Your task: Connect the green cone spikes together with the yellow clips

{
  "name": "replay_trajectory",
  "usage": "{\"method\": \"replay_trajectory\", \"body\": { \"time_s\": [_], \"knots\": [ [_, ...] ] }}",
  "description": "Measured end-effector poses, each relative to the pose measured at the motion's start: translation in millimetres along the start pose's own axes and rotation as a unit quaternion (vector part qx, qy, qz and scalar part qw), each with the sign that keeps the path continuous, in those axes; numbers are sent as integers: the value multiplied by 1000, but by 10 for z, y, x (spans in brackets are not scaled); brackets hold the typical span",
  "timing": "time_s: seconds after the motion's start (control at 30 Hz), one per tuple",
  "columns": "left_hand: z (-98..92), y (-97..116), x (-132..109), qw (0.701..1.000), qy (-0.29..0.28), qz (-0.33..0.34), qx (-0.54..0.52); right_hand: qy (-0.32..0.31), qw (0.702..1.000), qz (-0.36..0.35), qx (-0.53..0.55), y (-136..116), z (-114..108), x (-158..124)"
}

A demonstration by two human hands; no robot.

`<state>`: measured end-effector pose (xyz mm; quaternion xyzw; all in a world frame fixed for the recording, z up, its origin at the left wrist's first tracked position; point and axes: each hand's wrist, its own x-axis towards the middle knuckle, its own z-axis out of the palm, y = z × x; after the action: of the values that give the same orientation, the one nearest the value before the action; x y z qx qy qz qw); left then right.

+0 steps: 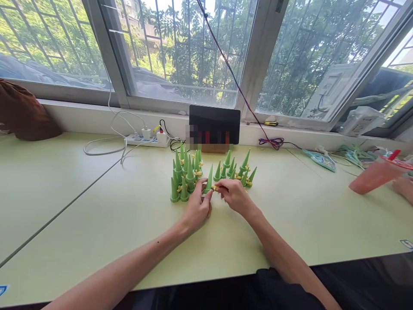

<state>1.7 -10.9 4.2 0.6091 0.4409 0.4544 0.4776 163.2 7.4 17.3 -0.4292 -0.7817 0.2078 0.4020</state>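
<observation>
My left hand (199, 207) pinches the base of a green cone (209, 178) standing on the pale green table (97, 215). My right hand (235, 194) is closed on a small yellow part (215, 188) at that cone's side. The two hands meet at the cone. A cluster of upright green cones (184, 176) with yellow side pieces stands just left of it. More green cones (237, 170) stand behind my right hand.
A dark box (214, 125) sits behind the cones by the window. A white power strip (146, 140) with cables lies at the back left, a brown bag (24, 114) far left. Another person's hand (403, 187) with a pink object (374, 176) is at the right edge.
</observation>
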Motion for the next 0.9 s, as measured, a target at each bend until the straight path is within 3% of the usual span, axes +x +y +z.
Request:
{"method": "replay_trajectory", "body": {
  "time_s": [0.47,0.9],
  "knots": [
    [1,15,-32,999,23,37,10,0,1000,26,-4,-62,-8,4],
    [-5,-28,-33,991,18,69,113,-10,999,46,12,-91,-29,19]
  ]
}}
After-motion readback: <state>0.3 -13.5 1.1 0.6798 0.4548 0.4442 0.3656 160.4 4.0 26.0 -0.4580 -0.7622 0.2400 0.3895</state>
